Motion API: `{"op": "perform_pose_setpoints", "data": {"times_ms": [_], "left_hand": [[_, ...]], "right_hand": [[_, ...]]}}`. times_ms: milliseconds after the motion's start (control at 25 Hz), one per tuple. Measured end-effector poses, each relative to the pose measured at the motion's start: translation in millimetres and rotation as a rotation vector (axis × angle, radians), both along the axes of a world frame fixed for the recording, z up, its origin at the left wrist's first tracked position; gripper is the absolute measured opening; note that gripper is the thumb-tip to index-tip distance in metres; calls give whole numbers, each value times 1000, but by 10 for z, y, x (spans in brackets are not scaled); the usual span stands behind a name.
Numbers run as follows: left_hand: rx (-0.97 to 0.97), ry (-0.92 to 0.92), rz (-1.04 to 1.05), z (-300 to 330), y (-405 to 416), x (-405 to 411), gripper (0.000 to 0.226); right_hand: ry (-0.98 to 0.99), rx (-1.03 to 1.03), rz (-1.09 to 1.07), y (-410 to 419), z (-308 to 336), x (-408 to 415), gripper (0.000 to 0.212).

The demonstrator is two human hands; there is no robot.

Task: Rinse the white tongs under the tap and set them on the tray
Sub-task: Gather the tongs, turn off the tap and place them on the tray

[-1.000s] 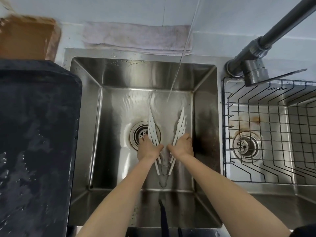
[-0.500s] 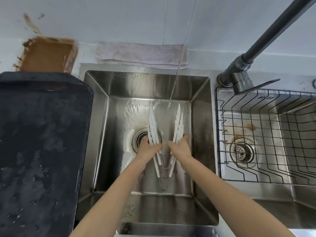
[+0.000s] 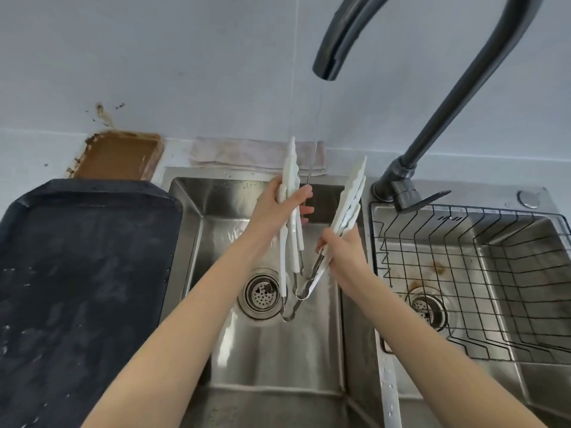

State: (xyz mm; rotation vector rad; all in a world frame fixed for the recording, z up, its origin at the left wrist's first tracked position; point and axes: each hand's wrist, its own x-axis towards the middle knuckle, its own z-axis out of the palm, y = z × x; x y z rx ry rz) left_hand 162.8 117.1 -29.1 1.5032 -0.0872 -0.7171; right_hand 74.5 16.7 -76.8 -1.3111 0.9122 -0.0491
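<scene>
A: Since a second ago both hands have lifted the tongs off the sink floor, up toward the spout.

B: The big things?

A: The dark tray (image 3: 86, 273) lies left, its right edge against the sink (image 3: 278, 366) rim. The wire rack (image 3: 469, 273) fills the right basin. The tap (image 3: 438, 112) arches over.

B: And the hands?

A: The left hand (image 3: 275, 211) is closed around one pair of tongs (image 3: 290, 193); the right hand (image 3: 343, 251) grips the second pair (image 3: 349, 199). Tips point up, splayed apart, a thin stream (image 3: 315, 143) falling between them. Open basin lies below.
</scene>
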Motion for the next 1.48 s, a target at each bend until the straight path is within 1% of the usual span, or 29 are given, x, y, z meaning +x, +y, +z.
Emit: {"op": "perform_pose_setpoints", "data": {"times_ms": [120,200,280,400,520,600,720,840,920,960,1040,1080,1120,1200,1280,1360,1480], "left_hand": [[-43,-36,9,206,-150,74,37],[-41,-81,-7,306,-224,104,31],[-49,-125,-62,371,-264,104,29],[-10,-217,-95,431,-295,100,26],[62,-330,-22,503,-331,105,11],[113,-412,11,531,-340,86,17],[137,-469,17,556,-327,39,22],[109,-486,86,579,-348,48,17],[83,-518,129,582,-385,77,20],[89,-554,131,581,-408,80,22],[109,-600,144,581,-442,74,16],[119,-590,170,579,-451,74,14],[137,-566,204,555,-451,88,21],[174,-488,266,482,-437,112,35],[170,-421,314,433,-395,126,36],[121,-344,323,387,-320,151,36],[9,-122,379,342,-159,216,34]], "right_hand": [[-106,128,-55,-93,98,48,36],[-173,212,-98,-123,201,72,27],[-211,254,-121,-151,272,82,29],[-200,276,-143,-188,285,127,28],[-179,315,-127,-153,279,193,24],[-183,316,-120,-133,262,227,25],[-180,291,-128,-132,238,221,26],[-220,297,-130,-121,274,180,29],[-269,317,-147,-99,328,155,30],[-286,305,-155,-99,341,142,29],[-297,227,-157,-109,343,114,27],[-285,156,-143,-118,331,95,29],[-257,63,-116,-128,318,77,32],[-212,-73,-75,-133,328,47,31],[-196,-108,-51,-114,352,28,28],[-184,-121,-1,-99,393,0,26],[-176,-175,171,-145,532,-8,28]]}}
